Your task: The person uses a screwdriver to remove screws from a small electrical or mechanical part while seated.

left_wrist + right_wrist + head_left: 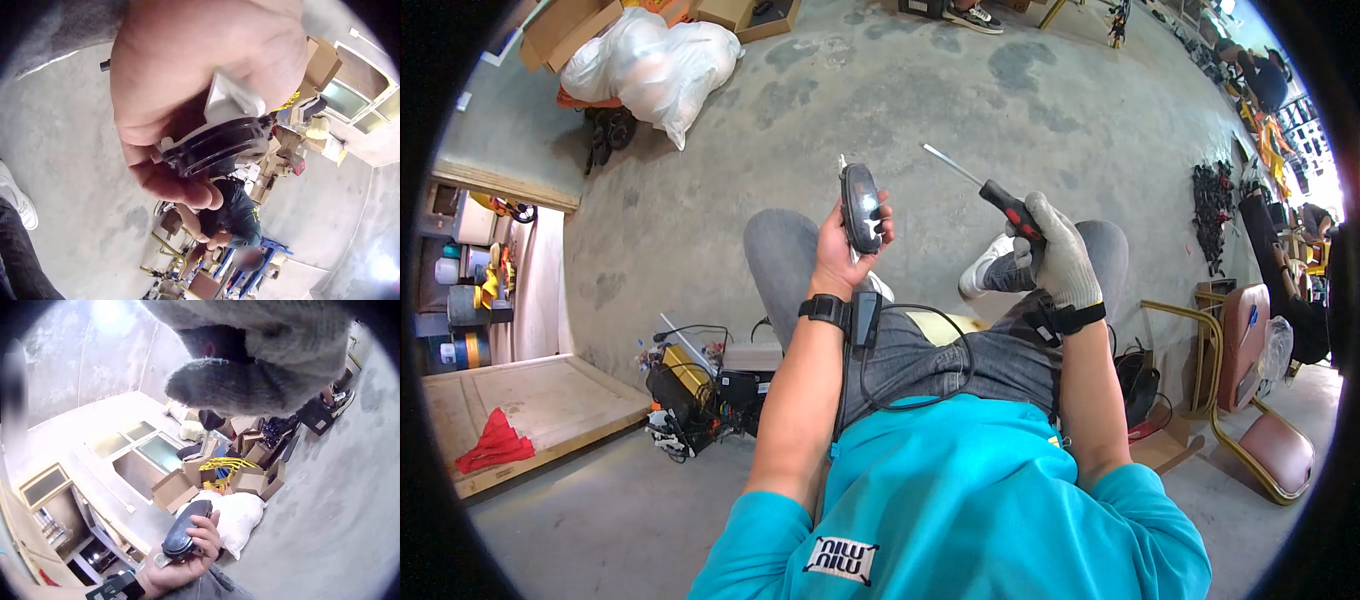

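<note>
Black oval housing (862,205), held up over grey concrete floor (930,95); white plastic bag (650,75) farther off, to your left. Your gloved right hand (1063,250) grips the screwdriver (1003,204), shaft clear of the housing. Your bare left hand (834,250), well apart, curls its fingers round the housing.

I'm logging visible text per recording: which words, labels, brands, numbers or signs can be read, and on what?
"MIU MIU", upside down in the head view: patch on the turquoise shirt.
Left wristband: marks too blurred to read.
Black box on the floor: marks too small to read.
</note>
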Demonstrator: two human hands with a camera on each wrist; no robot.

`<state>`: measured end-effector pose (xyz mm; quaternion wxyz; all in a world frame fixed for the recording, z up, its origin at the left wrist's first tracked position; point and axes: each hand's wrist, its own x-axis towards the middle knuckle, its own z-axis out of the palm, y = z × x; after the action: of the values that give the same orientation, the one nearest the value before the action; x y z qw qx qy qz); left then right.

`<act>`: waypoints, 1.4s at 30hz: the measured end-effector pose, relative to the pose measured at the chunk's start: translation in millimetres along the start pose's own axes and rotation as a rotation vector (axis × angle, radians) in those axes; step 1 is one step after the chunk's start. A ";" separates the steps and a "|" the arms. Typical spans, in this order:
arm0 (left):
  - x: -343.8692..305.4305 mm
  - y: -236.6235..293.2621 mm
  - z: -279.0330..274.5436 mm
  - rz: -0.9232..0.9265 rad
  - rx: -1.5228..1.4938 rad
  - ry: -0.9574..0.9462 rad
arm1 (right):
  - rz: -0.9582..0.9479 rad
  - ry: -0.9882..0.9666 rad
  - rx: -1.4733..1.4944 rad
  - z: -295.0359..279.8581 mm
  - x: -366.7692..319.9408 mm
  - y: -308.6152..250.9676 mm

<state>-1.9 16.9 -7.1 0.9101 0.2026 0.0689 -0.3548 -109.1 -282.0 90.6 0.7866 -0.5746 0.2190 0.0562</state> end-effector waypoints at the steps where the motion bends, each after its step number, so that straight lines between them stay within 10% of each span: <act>1: 0.3 0.1 -1.6 -0.001 -0.001 0.002 | 0.002 0.001 0.000 -0.3 0.0 1.4; 10: -1.5 -2.0 3.2 0.037 0.041 0.010 | 0.037 -0.132 0.575 -10.1 1.9 2.6; 42: 6.6 0.0 13.3 0.106 0.219 0.147 | 0.050 -0.081 0.662 -35.5 14.1 -22.6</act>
<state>2.6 7.3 3.2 0.8924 0.3297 0.0855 -0.2959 -98.7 -324.8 96.0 0.9371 -0.2796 0.2077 0.0240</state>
